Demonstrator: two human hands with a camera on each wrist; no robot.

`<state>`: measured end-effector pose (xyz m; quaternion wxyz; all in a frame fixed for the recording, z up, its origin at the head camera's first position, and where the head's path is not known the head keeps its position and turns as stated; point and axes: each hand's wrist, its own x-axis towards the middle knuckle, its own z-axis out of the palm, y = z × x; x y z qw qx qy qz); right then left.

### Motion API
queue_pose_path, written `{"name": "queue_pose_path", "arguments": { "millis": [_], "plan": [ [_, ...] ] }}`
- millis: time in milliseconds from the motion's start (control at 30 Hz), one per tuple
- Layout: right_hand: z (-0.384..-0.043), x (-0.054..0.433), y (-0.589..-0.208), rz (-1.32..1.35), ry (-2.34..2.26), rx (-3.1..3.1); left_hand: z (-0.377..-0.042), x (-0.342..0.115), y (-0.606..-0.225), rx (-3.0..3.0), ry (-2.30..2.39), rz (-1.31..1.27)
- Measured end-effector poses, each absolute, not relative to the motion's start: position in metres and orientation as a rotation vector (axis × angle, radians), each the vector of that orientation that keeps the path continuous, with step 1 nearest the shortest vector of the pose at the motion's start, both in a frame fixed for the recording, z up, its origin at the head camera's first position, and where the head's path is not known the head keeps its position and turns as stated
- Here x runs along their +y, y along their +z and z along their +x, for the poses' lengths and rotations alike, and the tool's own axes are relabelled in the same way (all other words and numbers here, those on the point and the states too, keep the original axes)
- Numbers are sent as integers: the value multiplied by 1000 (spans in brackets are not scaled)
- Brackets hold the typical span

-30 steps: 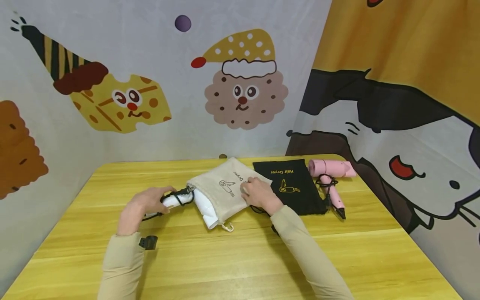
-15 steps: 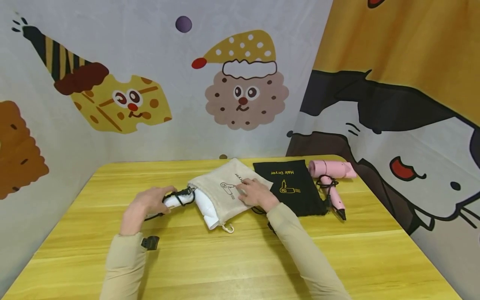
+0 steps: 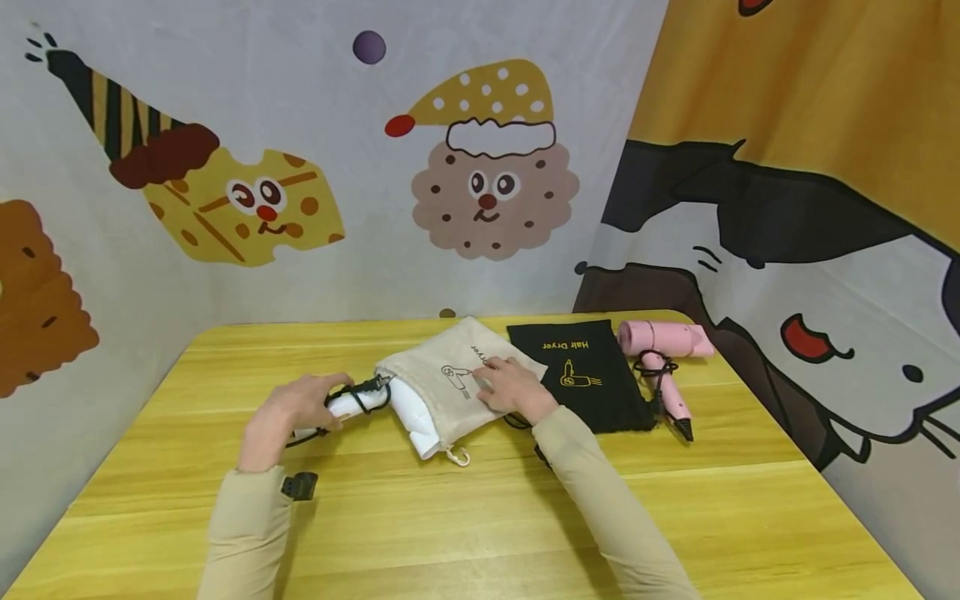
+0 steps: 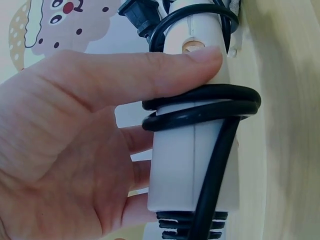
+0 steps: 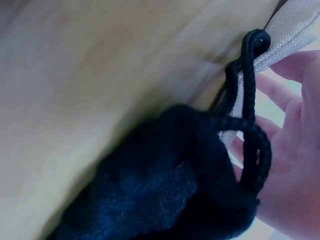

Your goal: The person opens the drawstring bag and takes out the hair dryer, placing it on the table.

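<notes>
A white hair dryer point(image 3: 420, 431) lies with its head partly inside a beige drawstring bag point(image 3: 437, 354). Its handle point(image 4: 172, 150), wound with a black cord point(image 4: 200, 110), sticks out to the left. My left hand point(image 3: 296, 408) grips that handle, thumb across the near face and fingers behind it. Atop the bag rests my right hand point(image 3: 513, 387), fingers spread near the printed dryer picture. In the right wrist view, the right hand point(image 5: 295, 145) is partly hidden behind the black cord loop of a black bag point(image 5: 150, 185).
The black "Hair Dryer" bag point(image 3: 577, 367) lies flat right of the beige one. Beside it a pink hair dryer point(image 3: 660, 337) with a black cord sits near the far right corner. The wooden table point(image 3: 420, 533) ends at a printed cloth backdrop point(image 3: 300, 287).
Since the first frame my right hand has slid slightly left over the beige bag. The left hand keeps its hold on the hair dryer handle, nearly still.
</notes>
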<state>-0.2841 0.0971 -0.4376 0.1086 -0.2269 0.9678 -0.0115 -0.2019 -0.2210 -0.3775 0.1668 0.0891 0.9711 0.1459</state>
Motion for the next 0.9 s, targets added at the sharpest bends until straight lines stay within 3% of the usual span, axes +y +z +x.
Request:
{"name": "queue_pose_path", "arguments": {
  "millis": [900],
  "plan": [
    [-282, 97, -436, -645, -17, 2851, -193, -206, -371, 2701, 451, 87]
  ]
}}
